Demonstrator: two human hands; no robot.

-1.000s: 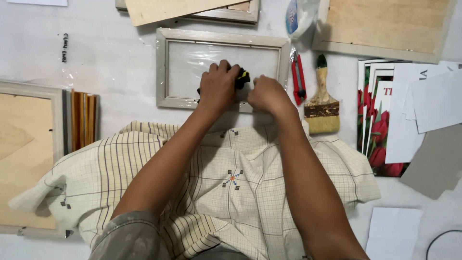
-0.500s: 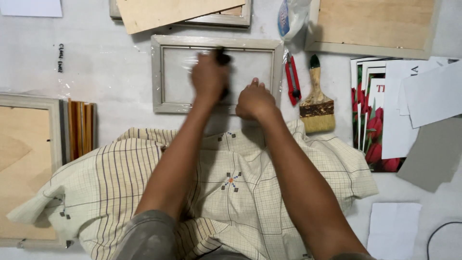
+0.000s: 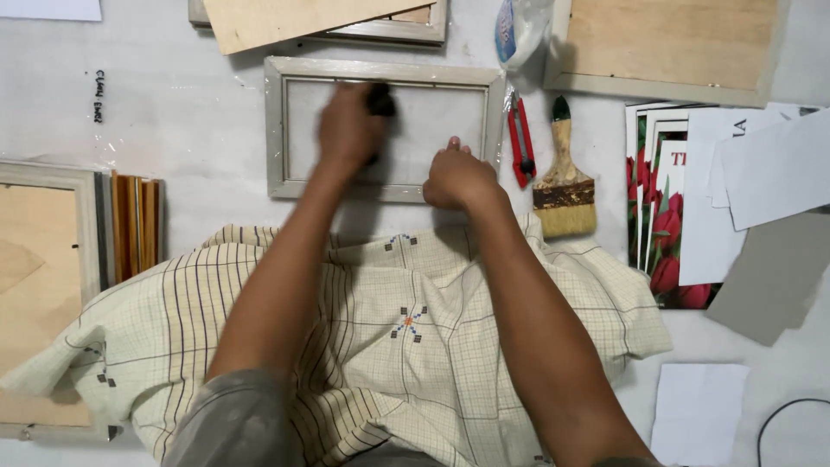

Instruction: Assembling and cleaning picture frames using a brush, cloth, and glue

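A pale grey picture frame [image 3: 275, 130] with a glass pane lies flat on the white table ahead of me. My left hand [image 3: 347, 130], blurred with motion, is closed around a small black object [image 3: 380, 99] over the left half of the pane. What the black object is cannot be made out. My right hand [image 3: 456, 177] presses down on the frame's near rail, fingers curled, holding nothing. Both forearms reach across a checked cream cloth [image 3: 389, 337] spread on the table's near part.
A red utility knife [image 3: 520, 143] and a wide paintbrush [image 3: 564, 186] lie right of the frame. Flower prints and white sheets [image 3: 692, 207] are stacked at the right. Wooden boards [image 3: 674, 43] lie at the back, another framed board [image 3: 43, 259] and wood strips [image 3: 134, 225] at the left.
My left hand has slid with the black object from the frame's middle near my right hand up and leftward over the pane. My right hand stayed on the near rail.
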